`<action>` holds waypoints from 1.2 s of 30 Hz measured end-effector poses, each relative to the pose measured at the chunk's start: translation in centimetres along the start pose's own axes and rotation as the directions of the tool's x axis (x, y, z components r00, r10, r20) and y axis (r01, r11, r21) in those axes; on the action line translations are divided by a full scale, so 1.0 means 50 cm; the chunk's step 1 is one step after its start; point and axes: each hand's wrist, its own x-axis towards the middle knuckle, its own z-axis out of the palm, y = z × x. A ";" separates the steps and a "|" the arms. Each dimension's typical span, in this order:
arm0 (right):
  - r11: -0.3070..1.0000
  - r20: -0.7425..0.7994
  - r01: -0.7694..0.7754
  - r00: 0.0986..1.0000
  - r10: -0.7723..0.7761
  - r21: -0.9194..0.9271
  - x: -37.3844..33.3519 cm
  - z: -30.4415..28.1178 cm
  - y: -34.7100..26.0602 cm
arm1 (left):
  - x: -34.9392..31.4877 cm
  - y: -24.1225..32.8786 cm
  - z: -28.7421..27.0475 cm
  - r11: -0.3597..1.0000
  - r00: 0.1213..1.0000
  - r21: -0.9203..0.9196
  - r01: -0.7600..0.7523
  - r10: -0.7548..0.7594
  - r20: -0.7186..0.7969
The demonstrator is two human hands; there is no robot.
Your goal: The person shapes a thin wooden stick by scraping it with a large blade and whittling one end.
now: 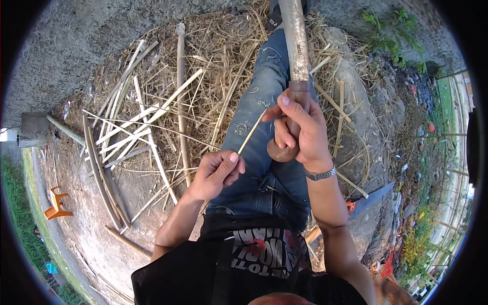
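Note:
My left hand (219, 173) is closed, with a thin, pale split strip of bamboo or cane (249, 136) pinched between thumb and fingers. The strip slants up and right, and its far end meets a fingertip of my right hand (307, 129). That right hand is wrapped round the dark wooden, round-knobbed handle of a long, broad-bladed knife (298, 51). The worn, greyish blade points away from me, past the top edge of the view. Both hands are above my jeans (244, 109), where several fine curled shavings cling.
Pale split strips (152, 114) lie crossed on straw and shavings to the left, beside brown poles (181, 76). A flat grey blade with an orange handle (373, 198) lies to the right. An orange plastic chair (57, 203) stands at the far left. Green plants (394, 33) grow at upper right.

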 end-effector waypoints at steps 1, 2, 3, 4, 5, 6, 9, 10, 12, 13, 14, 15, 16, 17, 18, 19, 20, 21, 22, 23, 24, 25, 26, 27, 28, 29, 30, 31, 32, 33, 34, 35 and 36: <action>1.000 0.008 0.010 1.000 -0.010 -0.026 0.000 -0.001 -0.003 | 0.004 0.004 0.005 1.000 1.000 0.013 -0.016 0.016 0.006; 0.999 0.018 0.019 1.000 -0.018 -0.051 0.000 -0.001 -0.006 | 0.009 0.004 0.010 1.000 1.000 0.013 -0.021 0.021 0.009; 0.998 0.019 0.021 1.000 -0.020 -0.053 0.001 0.001 -0.008 | 0.013 0.004 0.013 0.999 0.999 0.016 -0.029 0.028 0.016; 0.996 0.023 0.008 1.000 -0.006 -0.087 0.000 0.002 -0.011 | 0.017 0.004 0.015 0.999 0.999 0.019 -0.035 0.035 0.024; 0.993 0.026 -0.006 1.000 0.009 -0.121 0.001 0.003 -0.012 | 0.020 0.003 0.013 0.999 0.998 0.033 -0.039 0.037 0.044; 0.993 0.026 -0.004 1.000 0.007 -0.121 0.004 0.003 -0.011 | 0.021 0.003 0.013 0.999 0.998 0.034 -0.039 0.038 0.045; 0.996 0.072 -0.045 0.996 0.051 -0.082 0.011 0.000 -0.005 | 0.024 -0.004 0.015 0.999 0.999 0.027 -0.027 0.026 0.036; 0.997 0.057 -0.069 0.996 0.071 -0.044 0.012 0.000 -0.005 | 0.026 -0.007 0.014 0.999 0.999 0.020 -0.045 0.045 0.027; 0.996 0.049 -0.090 0.995 0.090 -0.003 0.013 0.005 -0.005 | 0.031 -0.002 0.015 0.998 0.998 0.019 -0.065 0.065 0.014; 0.997 0.018 -0.077 0.997 0.077 -0.003 0.014 0.011 -0.005 | 0.040 0.007 0.016 0.994 0.993 -0.011 -0.112 0.111 -0.032; 0.998 -0.011 -0.064 0.998 0.064 -0.004 0.014 0.016 -0.004 | 0.050 0.015 0.014 0.986 0.984 -0.038 -0.161 0.157 -0.079; 0.998 -0.001 -0.060 0.998 0.060 0.000 0.012 0.014 0.002 | 0.064 0.020 0.008 0.979 0.977 -0.029 -0.201 0.198 -0.073; 0.998 0.020 -0.018 1.000 0.020 -0.064 0.012 0.010 0.011 | 0.075 0.030 0.006 0.978 0.976 -0.017 -0.207 0.205 -0.075; 0.992 0.042 0.025 0.999 -0.020 -0.127 0.012 0.007 0.019 | 0.086 0.039 0.008 0.974 0.972 -0.025 -0.227 0.225 -0.066; 0.992 0.051 0.032 0.998 -0.026 -0.120 0.009 0.003 0.025 | 0.094 0.046 0.009 0.969 0.968 -0.032 -0.246 0.244 -0.055; 0.985 0.048 0.049 0.998 -0.042 -0.162 0.005 0.004 0.025 | 0.098 0.052 0.011 0.968 0.967 -0.024 -0.249 0.247 -0.055; 0.977 0.043 0.064 0.997 -0.057 -0.204 0.003 0.005 0.026 | 0.101 0.055 0.013 0.968 0.968 -0.010 -0.250 0.249 -0.032; 0.978 0.046 0.067 0.997 -0.059 -0.200 0.005 0.006 0.026 | 0.103 0.057 0.014 0.969 0.968 0.001 -0.249 0.249 -0.009; 0.966 0.049 0.107 0.994 -0.099 -0.235 0.006 0.009 0.022 | 0.103 0.055 0.016 0.969 0.969 0.008 -0.245 0.245 0.011; 0.952 0.053 0.145 0.989 -0.136 -0.269 0.007 0.012 0.017 | 0.102 0.055 0.011 0.970 0.970 0.019 -0.242 0.242 0.012; 0.954 0.052 0.135 0.991 -0.126 -0.269 0.006 0.013 0.011 | 0.103 0.056 0.009 0.972 0.972 0.015 -0.236 0.236 0.005; 0.940 -0.030 0.148 0.986 -0.165 -0.306 0.003 0.011 0.004 | 0.105 0.057 0.007 0.960 0.969 0.173 -0.222 0.236 -0.066; 0.926 -0.107 0.153 0.974 -0.201 -0.346 -0.002 0.006 0.004 | 0.105 0.056 0.001 0.927 0.960 0.324 -0.188 0.243 -0.138; 0.887 -0.082 0.153 0.975 -0.209 -0.436 -0.011 -0.011 0.004 | 0.104 0.039 -0.026 0.902 0.969 0.413 -0.124 0.199 -0.143; 0.888 -0.084 0.136 0.978 -0.191 -0.439 -0.020 -0.029 0.006 | 0.103 0.014 -0.059 0.856 0.981 0.515 -0.044 0.135 -0.140; 0.866 -0.082 0.048 0.991 -0.102 -0.497 -0.035 -0.046 0.010 | 0.094 -0.003 -0.084 0.867 0.990 0.497 0.031 0.043 -0.135; 0.832 -0.086 -0.039 0.996 -0.010 -0.553 -0.046 -0.062 0.018 | 0.082 -0.022 -0.101 0.871 0.991 0.479 0.106 -0.051 -0.127; 0.697 -0.099 -0.077 0.995 0.009 -0.713 -0.053 -0.085 0.040 | 0.075 -0.042 -0.108 0.875 0.990 0.470 0.119 -0.065 -0.128; 0.696 -0.108 -0.094 0.994 0.024 -0.712 -0.060 -0.104 0.065 | 0.064 -0.061 -0.112 0.925 0.972 0.310 0.220 -0.180 -0.151; 0.513 0.003 0.025 0.999 -0.045 -0.858 -0.067 -0.122 0.091 | 0.054 -0.079 -0.116 0.938 0.943 0.141 0.317 -0.296 -0.155; 0.296 0.131 0.150 0.988 -0.084 -0.943 -0.073 -0.130 0.112 | 0.048 -0.097 -0.122 0.935 0.939 0.130 0.329 -0.308 -0.154; 0.319 0.128 0.136 0.991 -0.047 -0.938 -0.080 -0.137 0.135 | 0.042 -0.113 -0.127 0.916 0.916 0.101 0.388 -0.371 -0.156; 0.321 0.119 0.123 0.992 -0.033 -0.939 -0.085 -0.148 0.151 | 0.037 -0.128 -0.131 0.892 0.889 0.073 0.446 -0.431 -0.156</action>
